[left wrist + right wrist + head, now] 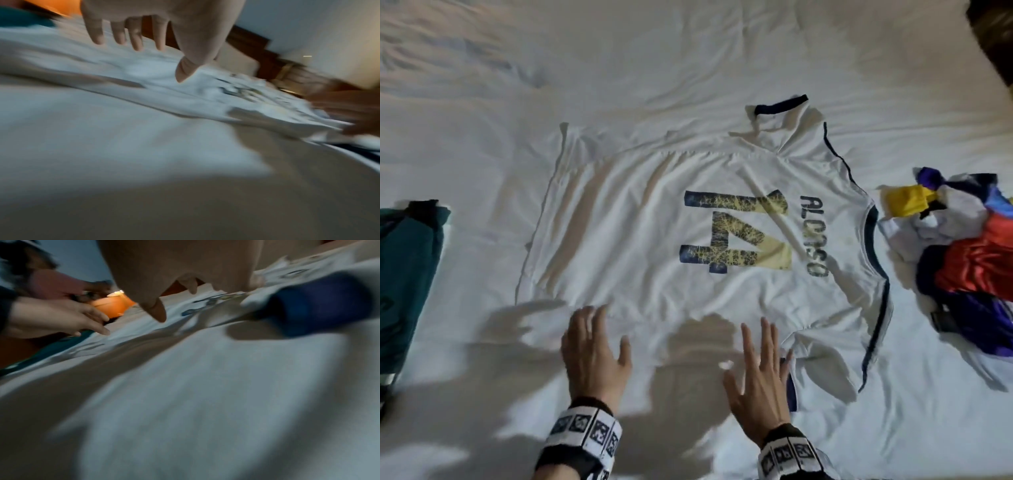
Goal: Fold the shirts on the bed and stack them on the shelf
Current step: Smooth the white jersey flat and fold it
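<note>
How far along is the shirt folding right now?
Done, it seems: a teal garment lies folded at the left. In hand: the white jersey is spread flat, unfolded, with the left hand and right hand open at its near edge. Left: the colourful pile at the right. No shelf is in view.

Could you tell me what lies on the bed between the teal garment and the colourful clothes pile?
In the head view, the white jersey lies spread flat between the teal garment and the clothes pile.

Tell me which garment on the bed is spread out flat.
The white jersey printed ALONSO 14, in the middle. The teal garment at the left edge looks folded, and the multicoloured clothes on the right lie in a crumpled heap.
</note>
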`<state>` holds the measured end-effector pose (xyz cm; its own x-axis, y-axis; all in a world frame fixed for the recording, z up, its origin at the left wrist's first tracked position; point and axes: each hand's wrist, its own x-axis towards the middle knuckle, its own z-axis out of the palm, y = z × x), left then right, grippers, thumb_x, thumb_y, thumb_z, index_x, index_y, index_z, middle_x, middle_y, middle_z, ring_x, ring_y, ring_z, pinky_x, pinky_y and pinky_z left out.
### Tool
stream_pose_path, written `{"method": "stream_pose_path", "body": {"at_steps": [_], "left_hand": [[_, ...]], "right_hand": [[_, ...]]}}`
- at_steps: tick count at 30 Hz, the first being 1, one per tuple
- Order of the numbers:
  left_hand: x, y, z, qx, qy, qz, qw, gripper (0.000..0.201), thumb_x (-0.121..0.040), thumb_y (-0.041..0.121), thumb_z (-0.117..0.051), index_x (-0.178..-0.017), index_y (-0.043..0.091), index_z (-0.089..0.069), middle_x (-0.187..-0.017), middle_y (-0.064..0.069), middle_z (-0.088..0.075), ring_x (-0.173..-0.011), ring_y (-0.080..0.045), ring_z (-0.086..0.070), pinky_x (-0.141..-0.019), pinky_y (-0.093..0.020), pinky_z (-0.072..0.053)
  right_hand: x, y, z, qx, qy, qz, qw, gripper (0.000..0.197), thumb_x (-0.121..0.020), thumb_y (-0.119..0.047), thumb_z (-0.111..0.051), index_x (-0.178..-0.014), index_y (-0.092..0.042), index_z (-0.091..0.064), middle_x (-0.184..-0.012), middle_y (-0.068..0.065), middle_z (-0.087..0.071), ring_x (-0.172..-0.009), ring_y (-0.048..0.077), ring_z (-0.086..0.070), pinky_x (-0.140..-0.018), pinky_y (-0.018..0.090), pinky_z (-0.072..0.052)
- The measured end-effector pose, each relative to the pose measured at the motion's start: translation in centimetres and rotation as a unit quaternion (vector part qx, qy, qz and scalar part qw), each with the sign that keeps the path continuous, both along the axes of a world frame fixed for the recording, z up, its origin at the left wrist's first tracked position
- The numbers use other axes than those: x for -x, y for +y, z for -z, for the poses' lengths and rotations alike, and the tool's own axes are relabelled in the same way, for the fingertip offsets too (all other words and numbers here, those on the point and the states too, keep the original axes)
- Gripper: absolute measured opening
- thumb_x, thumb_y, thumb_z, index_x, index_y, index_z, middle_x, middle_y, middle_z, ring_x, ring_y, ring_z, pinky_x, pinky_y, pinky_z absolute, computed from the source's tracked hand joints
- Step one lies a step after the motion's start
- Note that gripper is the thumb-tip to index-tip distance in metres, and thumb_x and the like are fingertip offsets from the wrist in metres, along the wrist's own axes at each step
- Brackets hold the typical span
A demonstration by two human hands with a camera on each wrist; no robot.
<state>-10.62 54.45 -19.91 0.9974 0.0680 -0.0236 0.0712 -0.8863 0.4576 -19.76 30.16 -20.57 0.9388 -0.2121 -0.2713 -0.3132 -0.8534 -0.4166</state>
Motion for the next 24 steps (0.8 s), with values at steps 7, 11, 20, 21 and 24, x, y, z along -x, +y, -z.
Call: {"method": "stream_pose_path", "body": {"at_steps": [7, 11, 20, 21, 24], "left_hand": [[5.6, -17.8, 0.1, 0.114, 0.077, 0.31, 0.941, 0.038, -0.08, 0.034, -0.049, -0.11, 0.017, -0.065, -0.121, -0.002, -0.06, -0.113, -0.021, -0.052, -0.097, -0.043, -0.049], [6.7, -21.4, -1.9, 0.098, 0.126, 0.247, 0.956, 0.018, -0.074, 0.04, -0.061, -0.069, 0.023, -0.059, -0.077, 0.005, -0.061, -0.076, -0.021, -0.059, -0.067, -0.033, -0.05], [8.3, -24.2, -2.7, 0.295, 0.43, -0.086, 0.849, 0.013, -0.08, 0.01, -0.071, -0.068, 0.009, -0.067, -0.058, -0.001, -0.065, -0.057, -0.019, -0.064, -0.056, -0.03, -0.055], [8.5, -24.5, -3.2, 0.325, 0.461, -0.107, 0.819, 0.014, -0.079, 0.006, -0.07, -0.066, 0.007, -0.065, -0.054, -0.002, -0.063, -0.05, -0.017, -0.061, -0.05, -0.027, -0.051], [9.4, -24.9, -4.5, 0.318, 0.577, -0.109, 0.744, 0.011, -0.078, 0.009, -0.065, -0.068, 0.011, -0.061, -0.06, -0.004, -0.062, -0.055, -0.018, -0.062, -0.053, -0.027, -0.048]], "right_hand": [[4.7, -11.0, -1.1, 0.056, 0.088, 0.429, 0.897, 0.08, -0.091, -0.039, -0.056, -0.152, -0.007, -0.016, -0.156, 0.022, -0.014, -0.141, 0.038, -0.017, -0.108, 0.06, -0.023], [6.6, -13.6, 0.6, -0.048, 0.091, 0.449, 0.888, 0.071, -0.07, -0.081, -0.049, -0.086, -0.012, -0.056, -0.087, 0.014, -0.061, -0.085, 0.03, -0.057, -0.071, 0.036, -0.041], [8.0, -15.6, -0.8, -0.318, -0.045, 0.457, 0.83, 0.01, -0.079, -0.028, -0.058, -0.076, -0.018, -0.058, -0.069, 0.002, -0.062, -0.066, 0.019, -0.056, -0.061, 0.031, -0.045], [8.4, -15.9, -0.7, -0.365, -0.057, 0.478, 0.797, 0.009, -0.08, -0.023, -0.057, -0.078, -0.014, -0.055, -0.072, 0.007, -0.061, -0.067, 0.021, -0.056, -0.063, 0.033, -0.046], [8.7, -16.5, -0.6, -0.424, -0.015, 0.495, 0.758, 0.013, -0.082, -0.02, -0.062, -0.086, -0.011, -0.053, -0.08, 0.014, -0.059, -0.071, 0.024, -0.056, -0.065, 0.039, -0.047]]}}
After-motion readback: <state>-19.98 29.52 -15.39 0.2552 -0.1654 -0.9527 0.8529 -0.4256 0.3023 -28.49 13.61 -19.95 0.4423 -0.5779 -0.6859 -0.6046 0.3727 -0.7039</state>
